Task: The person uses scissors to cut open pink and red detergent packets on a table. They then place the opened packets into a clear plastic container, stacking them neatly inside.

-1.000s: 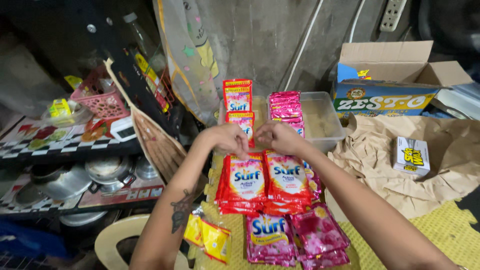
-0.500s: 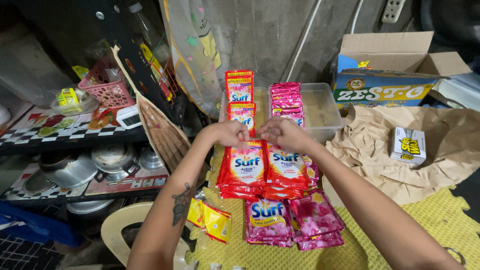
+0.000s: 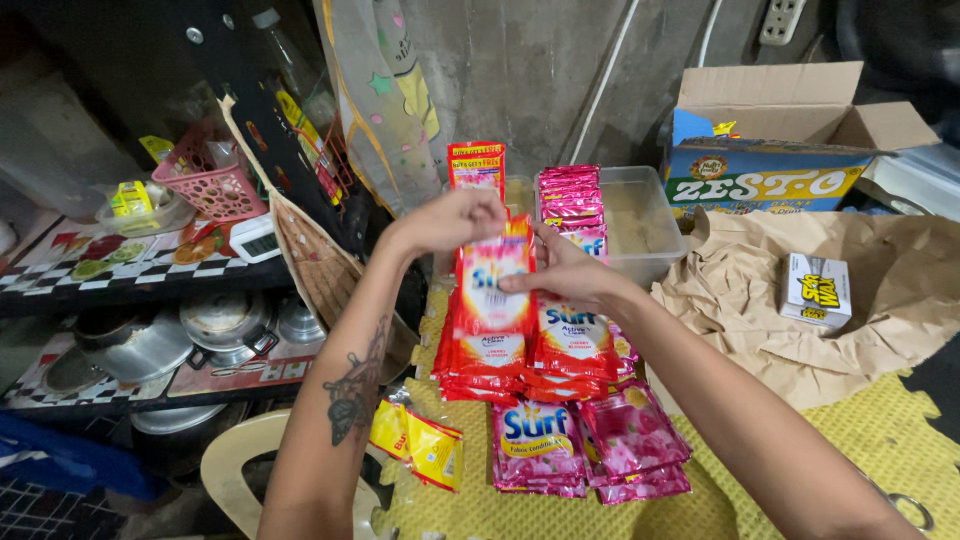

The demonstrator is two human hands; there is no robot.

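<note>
Hands point(image 3: 520, 250) lift red sachet point(image 3: 492, 300); clear tub point(image 3: 640, 225) holds pink sachets point(image 3: 572, 200)

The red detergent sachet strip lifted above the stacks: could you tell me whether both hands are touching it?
Touching. The head view shows the left hand pinching the red detergent sachet strip at its top, and the right hand gripping its right edge.

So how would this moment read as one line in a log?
left hand: pinching top of red sachet | right hand: fingers on same sachet | below: red sachet stacks | nearby: pink sachets, clear tub
</note>
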